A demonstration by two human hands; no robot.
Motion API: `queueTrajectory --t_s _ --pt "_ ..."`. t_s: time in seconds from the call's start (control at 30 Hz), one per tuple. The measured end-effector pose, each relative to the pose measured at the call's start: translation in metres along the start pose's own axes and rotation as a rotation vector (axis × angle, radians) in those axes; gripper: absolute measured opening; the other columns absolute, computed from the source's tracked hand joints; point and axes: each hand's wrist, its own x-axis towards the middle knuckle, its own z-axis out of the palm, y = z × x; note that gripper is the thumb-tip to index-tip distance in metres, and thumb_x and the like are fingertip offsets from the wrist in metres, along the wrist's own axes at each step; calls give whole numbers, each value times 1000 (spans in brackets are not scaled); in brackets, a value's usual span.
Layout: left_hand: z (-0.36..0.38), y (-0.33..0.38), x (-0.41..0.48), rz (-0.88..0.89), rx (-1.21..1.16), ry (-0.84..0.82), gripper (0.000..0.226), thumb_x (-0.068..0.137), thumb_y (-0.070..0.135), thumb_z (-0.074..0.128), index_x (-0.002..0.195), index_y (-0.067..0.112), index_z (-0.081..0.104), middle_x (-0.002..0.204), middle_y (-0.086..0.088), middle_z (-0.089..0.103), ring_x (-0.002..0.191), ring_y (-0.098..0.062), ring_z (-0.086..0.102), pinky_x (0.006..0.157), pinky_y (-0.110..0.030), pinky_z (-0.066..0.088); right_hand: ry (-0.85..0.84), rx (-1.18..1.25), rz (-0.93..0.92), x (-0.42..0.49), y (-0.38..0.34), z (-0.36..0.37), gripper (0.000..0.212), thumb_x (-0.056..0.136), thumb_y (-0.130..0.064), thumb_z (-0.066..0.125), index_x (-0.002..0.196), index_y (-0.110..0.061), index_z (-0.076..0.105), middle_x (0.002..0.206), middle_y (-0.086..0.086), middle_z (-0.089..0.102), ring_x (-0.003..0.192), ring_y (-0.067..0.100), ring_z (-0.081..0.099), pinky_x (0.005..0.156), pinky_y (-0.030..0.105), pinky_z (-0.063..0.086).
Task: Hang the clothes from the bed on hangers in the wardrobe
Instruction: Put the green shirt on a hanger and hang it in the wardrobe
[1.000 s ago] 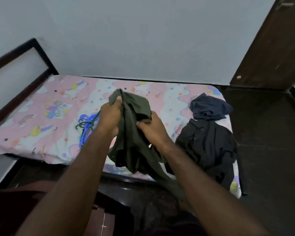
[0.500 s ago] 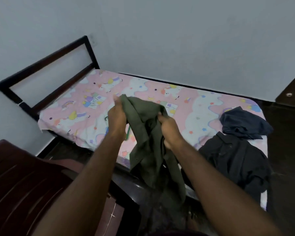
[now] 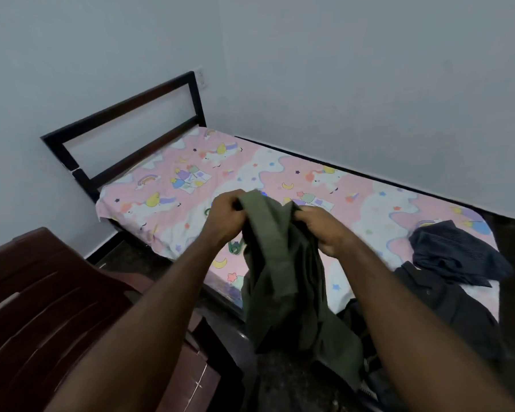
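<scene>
An olive green garment (image 3: 283, 278) hangs in front of me above the near edge of the bed (image 3: 191, 179). My left hand (image 3: 225, 217) pinches its top left part and my right hand (image 3: 324, 228) grips its top right part. A green hanger (image 3: 235, 247) lies on the pink patterned sheet just behind the garment, mostly hidden by my left arm; a bit of blue hanger shows above the cloth. A dark navy garment (image 3: 455, 254) and a black shirt (image 3: 455, 310) lie on the right end of the bed.
A dark brown plastic chair (image 3: 36, 298) stands at the lower left, close to the bed. The dark bed headboard (image 3: 125, 114) stands against the pale wall at the left. Dark floor runs between the chair and the bed. No wardrobe is in view.
The view has swung left and up, bringing the headboard and chair into sight. Both hands keep their hold on the green garment and have moved closer together near its top.
</scene>
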Motion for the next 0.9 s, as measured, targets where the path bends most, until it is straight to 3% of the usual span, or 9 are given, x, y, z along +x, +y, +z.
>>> queueTrajectory --t_s 0.07,0.1,0.17,0.23,0.33,0.47,0.6,0.83,0.9 --pt "11 7 4 12 76 98 14 75 14 57 65 10 48 57 6 44 58 -12 36 56 -30 31 371 13 -174 -2 9 3 18 88 -27 63 102 -16 68 100 -1 70 95 21 65 78 29 50" --pt "17 9 7 10 82 142 15 74 17 55 64 12 44 57 5 42 58 -13 34 55 -31 29 443 83 -272 -6 15 7 22 87 -35 64 104 -20 66 101 -5 67 95 16 63 81 27 49" --pt "32 15 13 -2 122 164 14 73 16 53 66 11 43 59 1 41 59 -16 32 53 -32 26 345 127 -412 -19 29 17 43 80 -53 63 114 -27 61 110 -11 64 99 7 60 87 24 47" --pt "45 22 19 -32 159 146 12 75 10 55 68 5 47 60 -4 45 59 -18 35 53 -32 28 257 -163 -434 -22 42 25 64 78 -62 64 132 -33 48 129 -13 56 114 4 55 95 23 44" --pt "58 28 28 -24 159 130 9 78 7 55 71 4 49 63 -3 47 59 -17 37 54 -31 31 374 -550 -436 0 65 10 47 94 -29 56 139 -21 46 134 0 57 120 20 55 95 30 42" --pt "49 21 44 44 272 32 8 81 4 56 81 10 51 70 3 51 65 -12 44 54 -21 32 470 -649 -268 25 59 -30 26 96 -5 40 117 -3 56 115 19 65 106 36 60 82 33 43" --pt "23 10 73 -4 470 -300 26 89 31 68 95 12 51 94 -6 59 91 -24 55 67 -30 35 580 -831 -353 56 -39 -67 18 93 -6 42 103 -3 56 110 24 64 105 39 58 82 37 42" --pt "-88 161 185 291 588 96 30 101 27 50 102 -1 63 106 -23 65 104 -35 58 80 -32 39 676 -773 -850 31 -271 -77 27 79 -2 45 100 -11 60 97 8 67 89 26 58 77 34 46" --pt "-111 184 196 274 775 32 28 99 24 52 112 2 62 116 -20 63 111 -34 55 87 -33 41 590 -1054 -844 19 -299 -87 20 79 -3 50 93 -13 59 98 12 67 95 30 59 79 35 46"
